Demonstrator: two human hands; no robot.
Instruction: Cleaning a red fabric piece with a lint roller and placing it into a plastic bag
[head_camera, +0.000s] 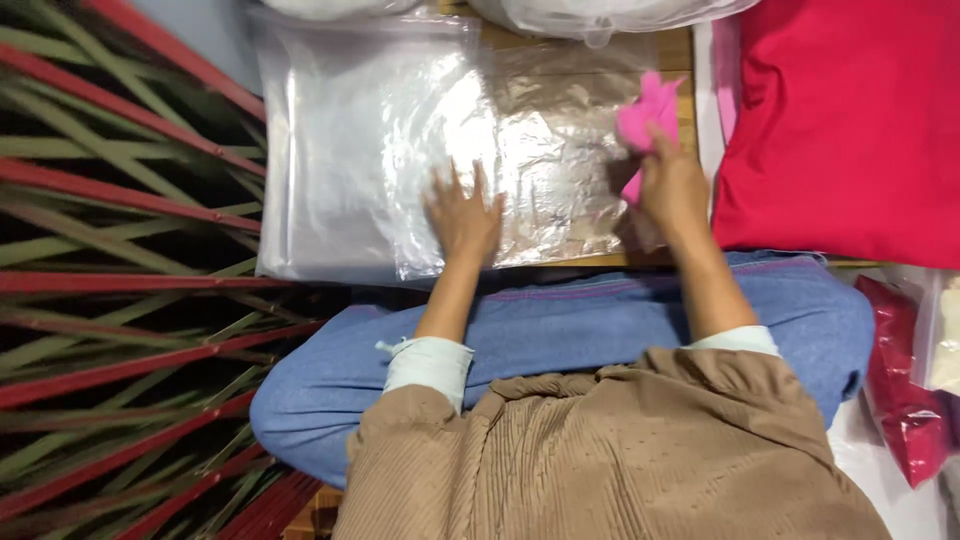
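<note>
Red cloth (840, 130) cut off at right edge

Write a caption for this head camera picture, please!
Left hand flat on clear plastic bags, right hand holding pink cloth.

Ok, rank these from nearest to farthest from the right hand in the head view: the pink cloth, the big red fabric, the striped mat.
From the right hand:
1. Pink cloth: gripped in that hand, sticking out above it.
2. Big red fabric: just to its right, close beside the hand.
3. Striped mat: far left, beyond the clear plastic bag and the left hand.
</note>
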